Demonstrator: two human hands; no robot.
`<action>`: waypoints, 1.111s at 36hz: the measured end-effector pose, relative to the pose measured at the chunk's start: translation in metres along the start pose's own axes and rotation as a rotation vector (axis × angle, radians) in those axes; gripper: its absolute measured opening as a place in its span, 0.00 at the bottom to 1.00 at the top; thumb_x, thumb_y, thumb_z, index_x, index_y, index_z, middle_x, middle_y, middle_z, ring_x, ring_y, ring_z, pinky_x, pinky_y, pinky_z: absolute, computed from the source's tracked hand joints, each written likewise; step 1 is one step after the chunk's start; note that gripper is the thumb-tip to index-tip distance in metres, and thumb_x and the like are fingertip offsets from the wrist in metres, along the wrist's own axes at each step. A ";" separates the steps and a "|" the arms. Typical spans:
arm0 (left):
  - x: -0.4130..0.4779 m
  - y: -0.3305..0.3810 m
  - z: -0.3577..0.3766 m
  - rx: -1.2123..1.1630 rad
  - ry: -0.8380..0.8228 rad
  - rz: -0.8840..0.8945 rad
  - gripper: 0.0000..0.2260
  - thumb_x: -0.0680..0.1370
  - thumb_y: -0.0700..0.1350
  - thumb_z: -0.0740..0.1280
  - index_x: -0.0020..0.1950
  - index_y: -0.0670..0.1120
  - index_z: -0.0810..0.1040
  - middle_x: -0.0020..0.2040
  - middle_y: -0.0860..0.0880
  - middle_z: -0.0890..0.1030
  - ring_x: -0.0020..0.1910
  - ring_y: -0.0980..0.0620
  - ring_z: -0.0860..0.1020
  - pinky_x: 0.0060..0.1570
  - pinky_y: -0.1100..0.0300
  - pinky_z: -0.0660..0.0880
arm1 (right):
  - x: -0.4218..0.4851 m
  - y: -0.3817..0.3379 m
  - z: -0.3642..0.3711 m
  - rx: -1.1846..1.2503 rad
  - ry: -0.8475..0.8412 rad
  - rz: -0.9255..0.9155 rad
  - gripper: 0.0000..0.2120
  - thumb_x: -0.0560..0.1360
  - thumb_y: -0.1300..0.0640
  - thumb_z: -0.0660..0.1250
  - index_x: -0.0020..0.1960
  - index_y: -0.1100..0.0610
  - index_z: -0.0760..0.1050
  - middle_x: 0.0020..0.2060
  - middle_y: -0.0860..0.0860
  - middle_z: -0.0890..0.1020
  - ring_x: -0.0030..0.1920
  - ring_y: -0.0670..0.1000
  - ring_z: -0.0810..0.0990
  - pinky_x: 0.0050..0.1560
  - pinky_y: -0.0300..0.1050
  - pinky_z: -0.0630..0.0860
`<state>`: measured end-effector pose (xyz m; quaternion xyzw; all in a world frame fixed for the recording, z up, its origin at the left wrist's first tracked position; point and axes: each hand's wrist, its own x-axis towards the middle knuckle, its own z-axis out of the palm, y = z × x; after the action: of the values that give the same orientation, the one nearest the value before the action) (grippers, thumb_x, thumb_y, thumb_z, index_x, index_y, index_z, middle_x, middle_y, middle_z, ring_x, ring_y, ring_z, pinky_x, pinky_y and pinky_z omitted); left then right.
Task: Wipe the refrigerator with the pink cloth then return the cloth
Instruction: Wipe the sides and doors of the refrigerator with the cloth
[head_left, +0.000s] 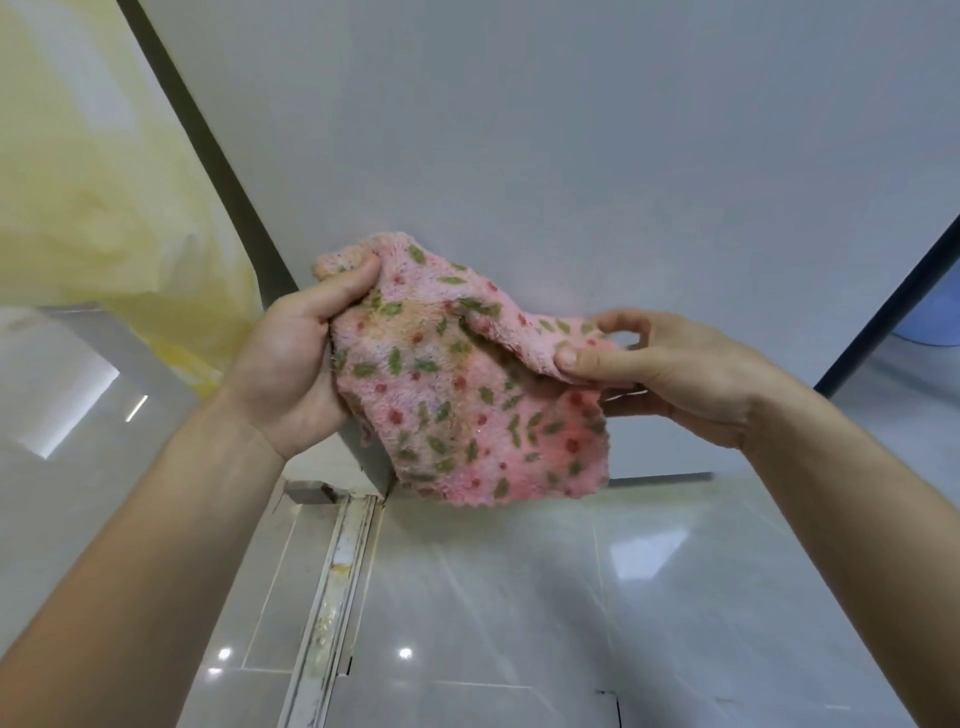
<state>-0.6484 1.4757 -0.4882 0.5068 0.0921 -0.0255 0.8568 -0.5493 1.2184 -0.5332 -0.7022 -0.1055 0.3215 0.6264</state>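
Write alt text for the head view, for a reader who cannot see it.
Two hands hold a patterned pink cloth before a pale refrigerator door. The left hand grips one corner; the right hand pinches the opposite edge. Glossy floor tiles lie below.

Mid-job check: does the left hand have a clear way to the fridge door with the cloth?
Probably yes. The left hand grips the pink cloth in front of the refrigerator door, with nothing between them. The right hand pinches the cloth's other edge, so it must follow or release.
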 end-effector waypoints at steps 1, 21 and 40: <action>-0.001 0.000 0.001 0.009 0.005 0.011 0.17 0.83 0.47 0.60 0.55 0.42 0.88 0.59 0.40 0.86 0.60 0.43 0.85 0.54 0.51 0.84 | -0.001 -0.002 -0.001 0.021 0.003 -0.016 0.42 0.59 0.51 0.82 0.71 0.59 0.74 0.53 0.57 0.88 0.49 0.54 0.86 0.48 0.45 0.83; -0.004 0.015 -0.028 0.576 0.187 -0.015 0.22 0.74 0.47 0.72 0.63 0.36 0.83 0.56 0.36 0.86 0.53 0.45 0.87 0.46 0.58 0.85 | -0.020 -0.012 0.014 -0.171 0.541 -0.585 0.24 0.77 0.49 0.77 0.70 0.44 0.74 0.37 0.48 0.87 0.42 0.48 0.87 0.49 0.44 0.82; 0.001 0.020 -0.038 0.612 0.420 0.175 0.06 0.80 0.41 0.71 0.56 0.46 0.79 0.48 0.47 0.83 0.44 0.54 0.83 0.46 0.60 0.80 | -0.023 -0.025 -0.015 -0.268 0.553 -0.408 0.07 0.73 0.54 0.82 0.47 0.54 0.86 0.38 0.54 0.88 0.46 0.56 0.89 0.58 0.57 0.85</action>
<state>-0.6499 1.5184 -0.4893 0.7394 0.2101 0.1259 0.6272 -0.5520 1.1983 -0.5019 -0.8029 -0.1113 -0.0289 0.5849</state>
